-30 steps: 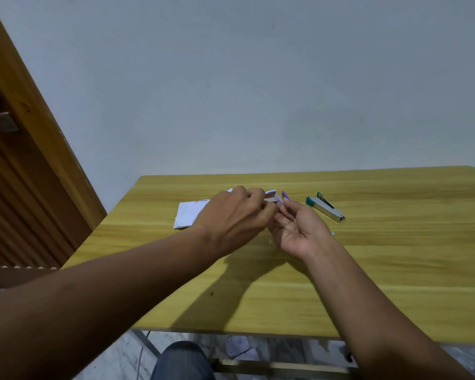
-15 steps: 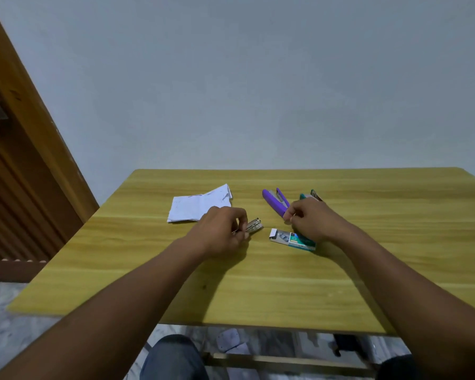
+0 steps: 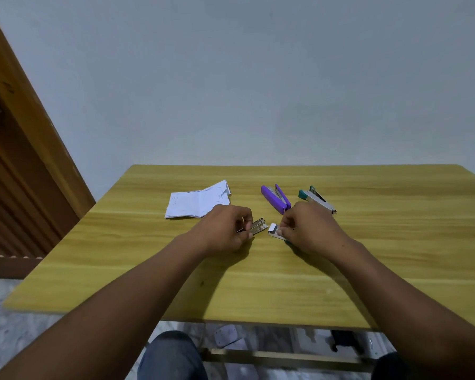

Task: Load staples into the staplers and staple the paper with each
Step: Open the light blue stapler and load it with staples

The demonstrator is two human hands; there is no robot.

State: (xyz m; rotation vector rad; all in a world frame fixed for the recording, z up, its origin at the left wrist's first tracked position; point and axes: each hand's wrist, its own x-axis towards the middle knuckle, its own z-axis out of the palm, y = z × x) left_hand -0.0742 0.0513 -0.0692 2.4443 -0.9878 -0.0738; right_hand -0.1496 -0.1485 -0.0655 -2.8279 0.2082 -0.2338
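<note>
Small metal stapler (image 3: 258,225) at frame centre, low on the bench (image 3: 395,256), pinched in the left hand (image 3: 225,229); fingers clamped on its near end, far end sticking out toward the right. Whether its tray is open is too small to tell. Just right of it, staple box (image 3: 275,231), white end flap showing, rest hidden under the right hand (image 3: 310,229). Right-hand fingertips (image 3: 281,231) are closed on the box end; looks like pulling a strip out or opening the flap, can't tell which. No staple strip visible.

Risks, as judgement: staple strip is brittle, a hard pinch could snap it or scatter loose staples on the bench. Box is light and held only by one end, so it may slide or tip and spill. Stapler is held by a fingertip pinch only; it may twist when the strip is pushed in, jamming it crooked. Sharp points near fingertips.

Further out: purple stapler (image 3: 275,199) lying open just above the right hand, upper centre. Green-and-silver stapler (image 3: 317,199) right of it, also looks open, near end partly hidden by the right hand. Folded white paper (image 3: 196,201) upper left of the hands, apart from the left hand, flat on the bench.

In the way: the purple stapler sits close to the right hand's knuckles and could get bumped. Path between box and small stapler is clear. Bench front edge well away.
</note>
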